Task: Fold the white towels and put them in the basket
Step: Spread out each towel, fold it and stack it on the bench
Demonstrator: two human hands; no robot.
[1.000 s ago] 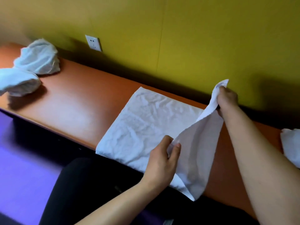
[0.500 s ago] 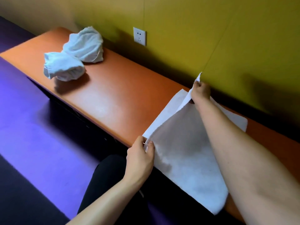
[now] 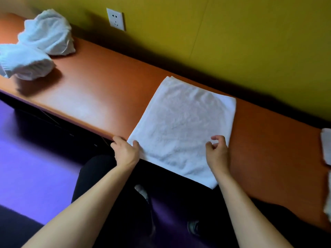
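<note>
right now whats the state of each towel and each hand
folded towel: flat on the table, near edge overhanging
far bunched towel: unfolded, crumpled
near bunched towel: unfolded, crumpled
left hand: thumb on the towel's near left corner
right hand: fingers loosely curled above the towel, holding nothing

Orange table (image 3: 100, 90) along a yellow wall (image 3: 232, 36), white wall socket (image 3: 115, 19), purple floor (image 3: 32, 172)

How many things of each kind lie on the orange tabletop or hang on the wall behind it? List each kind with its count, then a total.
Folded white towel: 1
Crumpled white towels at the far left, one nearer the wall and one nearer the edge: 2
White cloth cut off by the right edge, kind unclear: 1
Wall socket: 1
Total: 5
</note>
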